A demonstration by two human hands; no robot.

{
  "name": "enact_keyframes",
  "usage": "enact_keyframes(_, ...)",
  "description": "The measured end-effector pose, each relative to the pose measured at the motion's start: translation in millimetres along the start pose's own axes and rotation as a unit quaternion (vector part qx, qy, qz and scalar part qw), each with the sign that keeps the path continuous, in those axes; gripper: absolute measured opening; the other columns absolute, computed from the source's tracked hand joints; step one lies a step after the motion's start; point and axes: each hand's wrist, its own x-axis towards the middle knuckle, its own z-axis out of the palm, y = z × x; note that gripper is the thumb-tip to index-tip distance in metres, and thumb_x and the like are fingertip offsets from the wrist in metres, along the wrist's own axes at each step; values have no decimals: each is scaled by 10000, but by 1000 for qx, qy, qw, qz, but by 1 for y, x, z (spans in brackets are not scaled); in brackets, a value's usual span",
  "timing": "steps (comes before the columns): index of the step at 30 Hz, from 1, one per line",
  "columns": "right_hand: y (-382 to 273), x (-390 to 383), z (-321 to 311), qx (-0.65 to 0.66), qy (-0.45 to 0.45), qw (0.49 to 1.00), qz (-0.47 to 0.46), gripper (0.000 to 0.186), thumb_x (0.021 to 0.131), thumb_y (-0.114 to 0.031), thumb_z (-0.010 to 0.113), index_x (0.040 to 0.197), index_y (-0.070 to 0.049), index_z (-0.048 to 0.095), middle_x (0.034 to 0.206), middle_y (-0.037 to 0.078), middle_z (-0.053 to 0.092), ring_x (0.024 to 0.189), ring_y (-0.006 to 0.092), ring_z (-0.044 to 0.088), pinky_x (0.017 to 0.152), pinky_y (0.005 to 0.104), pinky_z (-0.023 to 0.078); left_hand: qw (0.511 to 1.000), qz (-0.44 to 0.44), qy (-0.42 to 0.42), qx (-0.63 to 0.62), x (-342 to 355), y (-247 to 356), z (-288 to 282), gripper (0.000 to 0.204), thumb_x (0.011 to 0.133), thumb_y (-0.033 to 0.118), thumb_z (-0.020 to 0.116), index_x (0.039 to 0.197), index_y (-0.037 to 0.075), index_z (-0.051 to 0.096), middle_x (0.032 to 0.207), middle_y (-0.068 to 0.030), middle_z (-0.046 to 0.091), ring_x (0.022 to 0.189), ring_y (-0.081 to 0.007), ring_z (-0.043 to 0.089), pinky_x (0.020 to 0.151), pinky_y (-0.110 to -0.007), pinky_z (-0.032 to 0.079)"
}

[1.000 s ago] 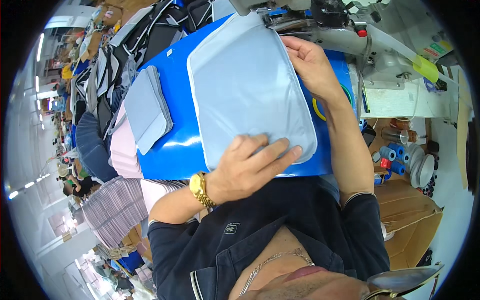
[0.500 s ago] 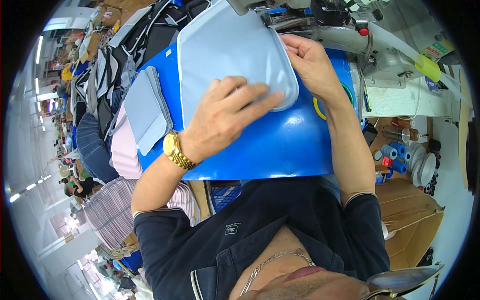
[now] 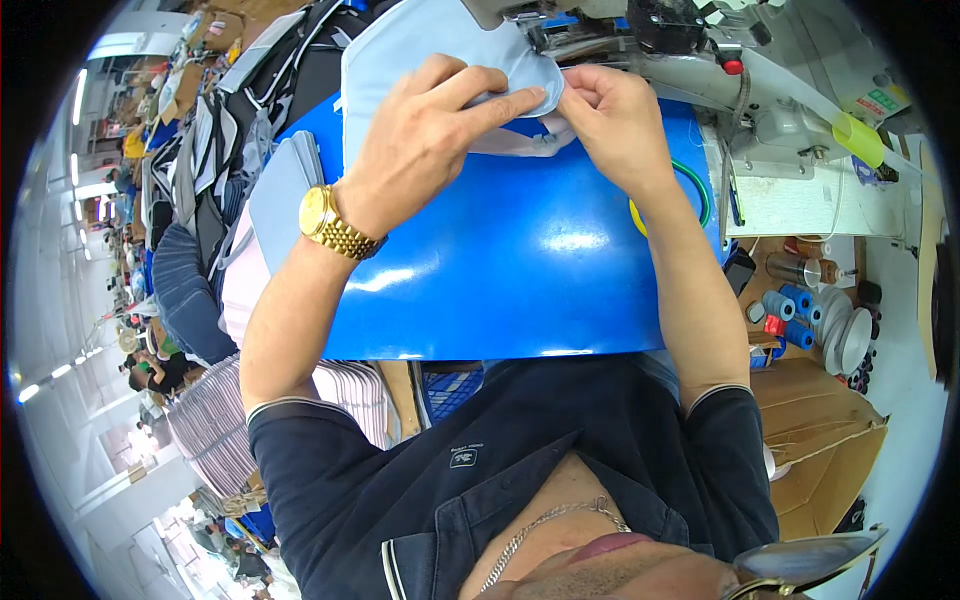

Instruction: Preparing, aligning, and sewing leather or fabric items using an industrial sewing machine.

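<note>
A light grey-blue fabric panel (image 3: 400,62) with a rounded corner and a bound edge lies on the blue tabletop, its far side under a sewing machine head (image 3: 535,30). My left hand (image 3: 425,135), with a gold watch on the wrist, rests on top of the panel, fingers stretched out and the index finger near the corner. At that corner my right hand (image 3: 612,120) pinches the edge between thumb and fingers. A pale strip (image 3: 525,140) loops below the corner toward my right hand. The needle's contact with the cloth is too small to make out.
Left of the panel lie a stack of grey-blue pieces (image 3: 285,190) and pink pieces (image 3: 245,285). Striped stacks (image 3: 220,420) and black-and-grey bags (image 3: 290,70) sit beyond. On the right are thread spools (image 3: 798,332), a cardboard box (image 3: 820,430) and a green ring (image 3: 700,185).
The panel has moved away from me toward the machine and turned, bringing its corner close to the machine head. My left hand has moved up with it. A pale strip now shows below the edge.
</note>
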Motion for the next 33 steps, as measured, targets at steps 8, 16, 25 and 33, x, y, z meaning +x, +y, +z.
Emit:
enact_keyframes(8,-22,7,1,-237,43,970,-37,264,855,-272,687,767,-38,770,676,215,674,651,419,684,661,471,563,996,-44,3,80,18,9,2,404,813,37,653,1183,151,767,982,-16,659,903,-217,613,798,-320,554)
enact_keyframes(16,-22,8,-3,-237,20,970,-51,315,889,-283,673,715,-30,744,666,223,657,648,440,664,661,510,542,986,-133,-25,100,40,39,-1,123,813,74,682,906,52,760,953,-103,708,910,-276,696,693,-378,602)
enact_keyframes(25,-14,-9,-13,-120,-36,991,-46,293,993,-262,622,893,-17,748,741,214,693,688,359,695,662,429,539,956,-242,-135,-97,54,36,4,264,865,179,722,1043,-15,733,1009,-206,710,942,-390,702,815,-439,578)
enact_keyframes(33,-9,-82,-12,141,-81,983,81,267,1069,-204,589,1143,29,695,835,116,715,754,110,626,663,329,503,946,-226,130,-192,-47,126,53,659,840,174,790,1445,12,586,1530,-242,516,1414,-460,474,1185,-546,356)
